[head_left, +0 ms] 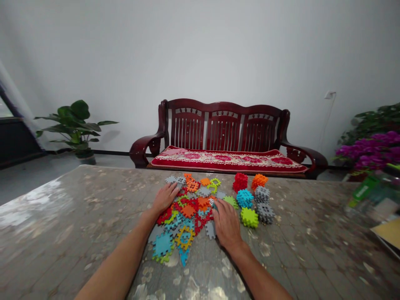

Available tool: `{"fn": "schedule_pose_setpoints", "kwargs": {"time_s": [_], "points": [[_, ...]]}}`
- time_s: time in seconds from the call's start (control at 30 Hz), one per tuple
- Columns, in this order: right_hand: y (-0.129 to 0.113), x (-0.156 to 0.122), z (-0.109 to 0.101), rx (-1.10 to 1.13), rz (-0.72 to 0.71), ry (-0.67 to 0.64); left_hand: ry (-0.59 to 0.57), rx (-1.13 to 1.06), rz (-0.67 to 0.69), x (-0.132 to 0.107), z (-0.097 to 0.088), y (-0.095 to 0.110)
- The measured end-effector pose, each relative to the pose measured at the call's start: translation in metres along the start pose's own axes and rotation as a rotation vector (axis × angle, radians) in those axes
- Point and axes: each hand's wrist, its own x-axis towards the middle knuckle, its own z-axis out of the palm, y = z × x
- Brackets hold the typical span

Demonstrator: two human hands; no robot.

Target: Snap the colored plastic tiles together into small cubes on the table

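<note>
A loose heap of flat, notched interlocking plastic tiles [188, 211] in red, orange, blue, grey, green and yellow lies on the table. My left hand [166, 197] rests over the heap's left side, fingers stretched forward near grey tiles [175, 180]. On the right edge, my right hand [227, 221] lies palm down with its fingers reaching onto the heap. A grey tile [210, 229] sits beside its thumb. Small pieces under both sets of fingers are partly hidden. Closer to me are a square blue tile [163, 244] and a yellow ring-shaped tile [185, 237].
Right of the heap stand same-colour stacks of tiles: red [240, 182], orange [259, 181], blue [244, 198], green [249, 217] and grey [265, 213]. A blurred green-labelled bottle [364, 189] is at the table's right. Behind the table [103, 208] stands a wooden bench [223, 129].
</note>
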Motion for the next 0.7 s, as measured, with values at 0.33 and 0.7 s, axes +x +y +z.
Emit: {"fn": "schedule_pose_setpoints", "kwargs": {"time_s": [0.33, 0.7], "points": [[-0.001, -0.001, -0.004, 0.137, 0.014, 0.007, 0.032, -0.273, -0.085, -0.006, -0.004, 0.023], [-0.001, 0.003, -0.003, 0.192, 0.041, 0.040, 0.065, -0.288, -0.102, -0.050, -0.014, 0.000]]}}
